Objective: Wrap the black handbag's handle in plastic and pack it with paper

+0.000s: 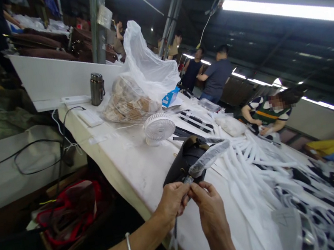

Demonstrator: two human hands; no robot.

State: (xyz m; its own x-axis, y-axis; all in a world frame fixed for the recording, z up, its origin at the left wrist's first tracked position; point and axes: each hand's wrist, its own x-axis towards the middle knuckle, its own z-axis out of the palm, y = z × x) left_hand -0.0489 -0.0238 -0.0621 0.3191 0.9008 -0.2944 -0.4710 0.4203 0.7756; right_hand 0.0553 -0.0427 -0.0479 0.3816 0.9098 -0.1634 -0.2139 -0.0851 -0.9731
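Observation:
My left hand [174, 199] and my right hand [209, 203] meet at the table's near edge, both with fingers pinched. Between them is the near end of a strap wrapped in clear plastic [209, 157]. This strap runs up and to the right over a black bag [178, 164], which lies on the table just beyond my fingers. Thin dark and pale strips hang down below my left hand. Exactly what the fingertips press on is too small to make out.
On the white table [135, 165] stand a small white fan [159, 127], a metal flask [97, 89] and a plastic sack of brownish pieces [130, 101]. White wrapped strips [249, 171] heap up at the right. Several people work beyond. A red bag [69, 211] sits in a box at lower left.

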